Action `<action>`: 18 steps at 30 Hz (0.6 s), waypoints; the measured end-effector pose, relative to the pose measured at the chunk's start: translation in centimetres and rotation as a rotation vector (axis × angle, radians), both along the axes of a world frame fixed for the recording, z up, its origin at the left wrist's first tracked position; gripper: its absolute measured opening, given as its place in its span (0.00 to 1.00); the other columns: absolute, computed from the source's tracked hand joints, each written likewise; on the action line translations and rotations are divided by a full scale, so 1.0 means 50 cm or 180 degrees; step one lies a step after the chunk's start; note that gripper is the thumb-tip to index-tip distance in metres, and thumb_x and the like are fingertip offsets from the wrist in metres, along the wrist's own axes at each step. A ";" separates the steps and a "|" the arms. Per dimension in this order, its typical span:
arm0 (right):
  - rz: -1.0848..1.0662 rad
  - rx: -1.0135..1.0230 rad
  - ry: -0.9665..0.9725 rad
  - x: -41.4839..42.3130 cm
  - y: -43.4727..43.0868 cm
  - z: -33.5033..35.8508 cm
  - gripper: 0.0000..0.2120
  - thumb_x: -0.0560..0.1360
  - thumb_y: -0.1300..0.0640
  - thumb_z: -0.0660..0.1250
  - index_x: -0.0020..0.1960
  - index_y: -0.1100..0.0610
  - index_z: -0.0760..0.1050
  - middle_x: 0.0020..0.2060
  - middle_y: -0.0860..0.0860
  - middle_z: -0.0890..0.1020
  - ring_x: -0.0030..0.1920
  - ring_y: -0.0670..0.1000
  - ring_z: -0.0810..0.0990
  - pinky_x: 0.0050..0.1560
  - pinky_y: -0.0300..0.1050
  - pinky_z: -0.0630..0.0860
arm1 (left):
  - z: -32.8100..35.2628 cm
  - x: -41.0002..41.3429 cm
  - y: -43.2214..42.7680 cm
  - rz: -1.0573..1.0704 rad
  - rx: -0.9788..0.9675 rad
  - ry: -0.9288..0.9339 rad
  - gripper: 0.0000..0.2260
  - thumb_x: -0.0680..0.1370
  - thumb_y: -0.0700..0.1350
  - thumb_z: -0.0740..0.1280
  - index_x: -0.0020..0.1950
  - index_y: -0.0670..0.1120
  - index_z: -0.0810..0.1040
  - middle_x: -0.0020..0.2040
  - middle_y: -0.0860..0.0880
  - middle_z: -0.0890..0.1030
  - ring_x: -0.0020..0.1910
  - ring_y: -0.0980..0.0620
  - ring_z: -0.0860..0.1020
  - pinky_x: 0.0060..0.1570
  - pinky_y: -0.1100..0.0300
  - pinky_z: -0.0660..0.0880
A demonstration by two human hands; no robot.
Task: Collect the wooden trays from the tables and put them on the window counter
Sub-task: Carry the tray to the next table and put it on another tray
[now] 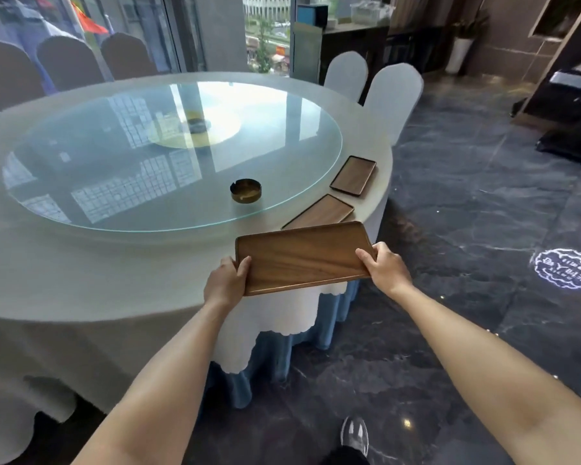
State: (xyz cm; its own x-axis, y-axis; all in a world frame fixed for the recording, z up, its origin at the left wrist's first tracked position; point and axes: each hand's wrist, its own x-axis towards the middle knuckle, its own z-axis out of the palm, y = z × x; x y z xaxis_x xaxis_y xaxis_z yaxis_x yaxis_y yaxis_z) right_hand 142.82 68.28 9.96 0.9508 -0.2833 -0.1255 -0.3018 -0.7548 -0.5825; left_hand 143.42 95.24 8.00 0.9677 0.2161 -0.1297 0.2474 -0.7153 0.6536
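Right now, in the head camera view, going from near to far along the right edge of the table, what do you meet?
Held wooden tray in both hands → second wooden tray lying on the table → third wooden tray → white-covered chairs.

Three wooden trays, all flat brown rectangles with rounded corners and a low rim. The near tray [304, 256] is up off the bench [81, 263], held by its short ends between the left hand [227, 283] and right hand [384, 268], tilted slightly and partly hanging past the bench edge. The middle tray [322, 213] lies flat on the cloth just behind it (its near end is hidden). The far tray [353, 176] lies flat beyond, apart, near the bench's right edge.
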 end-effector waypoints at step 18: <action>0.1094 -0.0376 0.0463 0.458 -0.260 -0.185 0.19 0.82 0.51 0.47 0.58 0.64 0.68 0.52 0.64 0.80 0.51 0.64 0.78 0.42 0.48 0.66 | -0.159 0.281 -0.298 0.1202 0.0113 0.0585 0.20 0.82 0.50 0.49 0.54 0.35 0.72 0.51 0.34 0.78 0.47 0.38 0.75 0.42 0.54 0.65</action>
